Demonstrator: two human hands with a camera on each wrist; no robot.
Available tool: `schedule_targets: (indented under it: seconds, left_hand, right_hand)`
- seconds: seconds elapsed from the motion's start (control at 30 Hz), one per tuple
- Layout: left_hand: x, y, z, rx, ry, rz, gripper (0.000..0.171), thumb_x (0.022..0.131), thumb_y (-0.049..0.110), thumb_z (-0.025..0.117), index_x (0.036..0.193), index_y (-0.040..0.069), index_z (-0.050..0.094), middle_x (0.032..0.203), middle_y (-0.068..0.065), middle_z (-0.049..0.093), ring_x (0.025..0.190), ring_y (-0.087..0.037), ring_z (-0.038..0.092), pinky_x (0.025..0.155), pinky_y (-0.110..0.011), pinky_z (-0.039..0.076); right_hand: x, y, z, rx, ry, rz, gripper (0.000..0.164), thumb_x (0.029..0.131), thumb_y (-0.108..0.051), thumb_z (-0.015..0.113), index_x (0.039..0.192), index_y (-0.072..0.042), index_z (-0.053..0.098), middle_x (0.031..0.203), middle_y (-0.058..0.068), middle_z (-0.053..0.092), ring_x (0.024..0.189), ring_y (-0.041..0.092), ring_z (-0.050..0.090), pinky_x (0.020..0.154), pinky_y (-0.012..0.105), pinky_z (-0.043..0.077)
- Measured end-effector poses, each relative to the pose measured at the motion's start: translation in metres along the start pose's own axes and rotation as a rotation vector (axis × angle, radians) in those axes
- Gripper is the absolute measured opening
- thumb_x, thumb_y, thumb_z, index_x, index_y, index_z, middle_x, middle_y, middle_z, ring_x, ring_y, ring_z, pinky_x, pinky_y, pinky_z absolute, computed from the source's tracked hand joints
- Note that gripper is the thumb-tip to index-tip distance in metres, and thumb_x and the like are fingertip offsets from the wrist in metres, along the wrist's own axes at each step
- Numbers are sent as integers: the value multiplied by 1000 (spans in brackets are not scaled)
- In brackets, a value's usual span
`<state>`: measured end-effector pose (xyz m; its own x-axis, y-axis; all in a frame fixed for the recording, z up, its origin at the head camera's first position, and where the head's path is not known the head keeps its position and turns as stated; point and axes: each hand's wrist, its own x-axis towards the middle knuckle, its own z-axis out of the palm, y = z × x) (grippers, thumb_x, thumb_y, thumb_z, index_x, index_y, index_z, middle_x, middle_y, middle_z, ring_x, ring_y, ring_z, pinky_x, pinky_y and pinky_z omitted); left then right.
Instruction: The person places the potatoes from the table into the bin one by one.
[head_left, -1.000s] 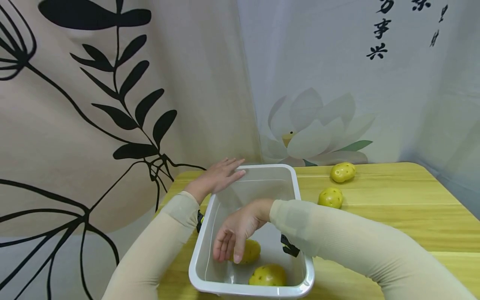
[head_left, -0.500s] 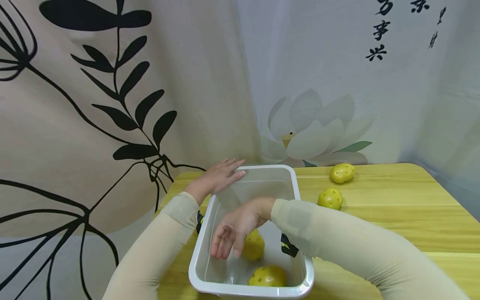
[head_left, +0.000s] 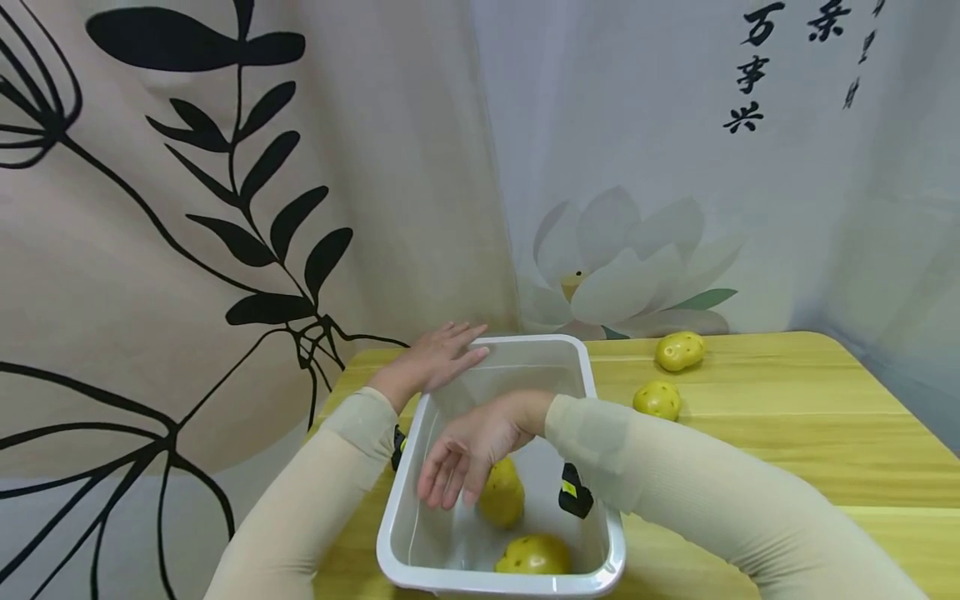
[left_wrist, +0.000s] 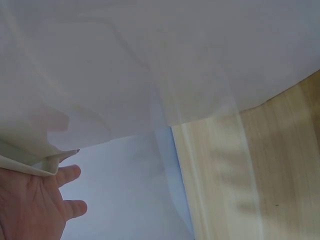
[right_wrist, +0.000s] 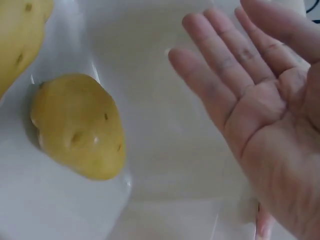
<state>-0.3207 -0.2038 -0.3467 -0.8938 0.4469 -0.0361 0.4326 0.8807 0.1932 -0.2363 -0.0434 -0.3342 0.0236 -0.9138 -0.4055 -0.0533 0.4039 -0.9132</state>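
Observation:
A white plastic bin (head_left: 502,582) stands on the table with two yellow potatoes inside. One potato (head_left: 502,493) lies beneath my right hand, partly hidden by it; the other potato (head_left: 534,555) is by the near wall. My right hand (head_left: 480,446) hangs inside the bin, fingers loosely extended and holding nothing. In the right wrist view its palm (right_wrist: 280,130) faces a potato (right_wrist: 80,127) across a gap. My left hand (head_left: 435,360) rests on the bin's far left rim with its fingers straight; the left wrist view shows that hand (left_wrist: 35,205) under the rim (left_wrist: 30,167).
Two more potatoes lie on the wooden table (head_left: 780,433) right of the bin: one potato (head_left: 680,351) near the back edge, another potato (head_left: 657,400) closer. Behind the table hangs a printed curtain (head_left: 405,167). A black wrist camera (head_left: 575,492) sits under my right wrist.
The potato under my right hand has come away from the fingers and now lies further right and more upright. My right hand has shifted slightly left and up; the left hand stays on the rim.

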Motion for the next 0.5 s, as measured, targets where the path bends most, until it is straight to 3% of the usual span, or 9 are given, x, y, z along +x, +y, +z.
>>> schedule_targets:
  seconds: [0.17,0.33,0.5]
  left_hand:
    - [-1,0,1,-15,-4,-3,73,91,75,19,153,38,20,159,0,18,147,-26,6,115,-53,10]
    - [0,0,2,-15,4,10,74,91,75,19,153,36,21,159,-1,18,146,-27,7,115,-53,10]
    - [0,1,1,-12,5,6,73,91,75,20,153,37,21,159,-2,18,146,-28,6,115,-52,9]
  right_hand:
    - [-6,-3,1,5,12,4,49,83,16,61,129,2,54,130,21,56,114,24,59,93,29,49]
    - [-17,-12,2,-21,23,21,48,84,13,62,129,1,54,124,12,61,116,24,58,93,29,49]
    - [-31,-24,3,-91,26,-21,47,85,7,64,130,-1,53,125,10,61,118,25,57,94,30,48]
